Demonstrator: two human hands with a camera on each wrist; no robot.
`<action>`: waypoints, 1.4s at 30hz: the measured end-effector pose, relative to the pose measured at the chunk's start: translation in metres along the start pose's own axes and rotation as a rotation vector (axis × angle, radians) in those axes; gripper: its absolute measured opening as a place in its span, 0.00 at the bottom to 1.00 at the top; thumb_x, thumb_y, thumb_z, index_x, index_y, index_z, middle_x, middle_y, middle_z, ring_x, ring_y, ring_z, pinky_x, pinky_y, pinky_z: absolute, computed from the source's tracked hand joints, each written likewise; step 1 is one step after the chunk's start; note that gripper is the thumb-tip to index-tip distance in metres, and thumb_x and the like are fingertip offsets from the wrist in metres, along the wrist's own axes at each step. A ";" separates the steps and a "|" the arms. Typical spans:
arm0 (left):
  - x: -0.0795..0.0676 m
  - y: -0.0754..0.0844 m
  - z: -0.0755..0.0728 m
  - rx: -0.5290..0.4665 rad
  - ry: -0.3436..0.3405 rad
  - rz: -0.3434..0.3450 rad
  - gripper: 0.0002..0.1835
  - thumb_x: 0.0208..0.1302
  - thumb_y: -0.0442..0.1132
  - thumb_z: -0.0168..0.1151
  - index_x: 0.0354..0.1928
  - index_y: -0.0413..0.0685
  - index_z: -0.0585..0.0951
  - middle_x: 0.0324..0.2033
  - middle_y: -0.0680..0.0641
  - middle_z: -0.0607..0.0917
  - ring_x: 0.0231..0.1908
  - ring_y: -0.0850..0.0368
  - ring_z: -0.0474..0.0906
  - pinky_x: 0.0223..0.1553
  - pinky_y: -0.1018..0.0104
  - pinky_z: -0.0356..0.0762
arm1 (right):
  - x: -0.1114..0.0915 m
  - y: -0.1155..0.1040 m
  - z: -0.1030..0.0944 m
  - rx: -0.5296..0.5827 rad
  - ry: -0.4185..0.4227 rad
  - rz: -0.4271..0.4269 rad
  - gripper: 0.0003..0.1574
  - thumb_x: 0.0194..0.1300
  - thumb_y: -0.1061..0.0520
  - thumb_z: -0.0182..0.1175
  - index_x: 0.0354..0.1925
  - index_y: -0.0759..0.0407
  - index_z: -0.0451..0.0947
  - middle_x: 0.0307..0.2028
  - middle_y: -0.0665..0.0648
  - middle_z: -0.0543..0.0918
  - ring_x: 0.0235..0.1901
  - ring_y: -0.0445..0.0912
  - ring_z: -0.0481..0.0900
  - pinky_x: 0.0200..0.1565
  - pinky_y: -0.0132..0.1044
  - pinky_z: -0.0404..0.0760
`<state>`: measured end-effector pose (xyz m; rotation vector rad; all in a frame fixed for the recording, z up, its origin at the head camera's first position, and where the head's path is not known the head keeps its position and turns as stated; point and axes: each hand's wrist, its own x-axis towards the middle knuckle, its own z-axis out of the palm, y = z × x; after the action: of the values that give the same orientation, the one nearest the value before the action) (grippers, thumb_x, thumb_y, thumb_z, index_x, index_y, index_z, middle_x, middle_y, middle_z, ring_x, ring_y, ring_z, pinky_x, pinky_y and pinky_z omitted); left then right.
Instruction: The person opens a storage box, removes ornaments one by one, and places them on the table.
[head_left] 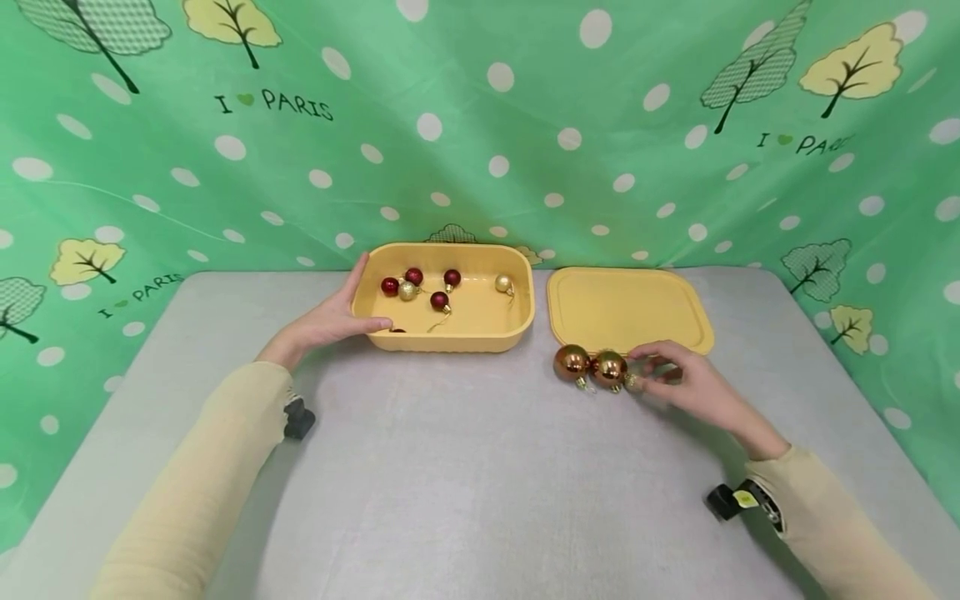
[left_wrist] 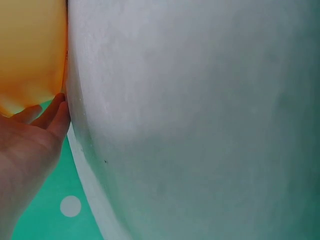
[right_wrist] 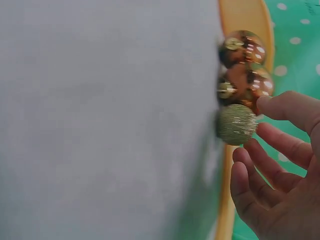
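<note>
Grey table (head_left: 450, 467), yellow box (head_left: 450, 342) on it, lid (head_left: 630, 300) flat, just right of box. Left hand (head_left: 326, 323) spread round box's near-left corner, touching walls. Right hand (head_left: 692, 387) well right of box: fingers apart, loosely bent about the textured gold ball (right_wrist: 237, 125); can't tell if they touch it. 2 shiny copper balls (head_left: 572, 363) side by side, right of box; gold ball, ridged and smaller, ends that row farthest from box. Inside box: at least 4 dark red balls (head_left: 439, 301), 2 small gold balls (head_left: 503, 285).
</note>
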<state>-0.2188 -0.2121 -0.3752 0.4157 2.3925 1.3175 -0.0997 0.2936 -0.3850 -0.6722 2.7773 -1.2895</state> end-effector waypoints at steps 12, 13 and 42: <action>0.000 -0.002 0.000 -0.024 0.001 0.007 0.64 0.58 0.43 0.69 0.74 0.63 0.24 0.73 0.42 0.27 0.72 0.39 0.32 0.69 0.43 0.36 | 0.028 -0.021 0.002 0.021 0.013 -0.005 0.17 0.62 0.68 0.62 0.51 0.68 0.78 0.48 0.64 0.80 0.40 0.46 0.78 0.39 0.33 0.80; 0.000 -0.001 0.000 -0.023 0.000 0.006 0.64 0.58 0.43 0.70 0.73 0.63 0.24 0.73 0.42 0.27 0.72 0.39 0.32 0.69 0.43 0.36 | 0.030 -0.022 0.004 0.025 0.012 -0.006 0.17 0.62 0.68 0.62 0.50 0.68 0.78 0.48 0.64 0.80 0.40 0.46 0.79 0.39 0.33 0.80; 0.001 -0.001 0.001 -0.019 0.005 0.005 0.64 0.58 0.43 0.69 0.74 0.64 0.24 0.74 0.43 0.28 0.72 0.40 0.34 0.69 0.45 0.37 | 0.101 -0.067 0.027 0.022 -0.033 -0.046 0.15 0.65 0.64 0.60 0.50 0.64 0.80 0.47 0.61 0.81 0.42 0.50 0.79 0.43 0.47 0.79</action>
<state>-0.2190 -0.2112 -0.3764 0.4137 2.3828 1.3433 -0.1614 0.1973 -0.3370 -0.7539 2.7330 -1.3020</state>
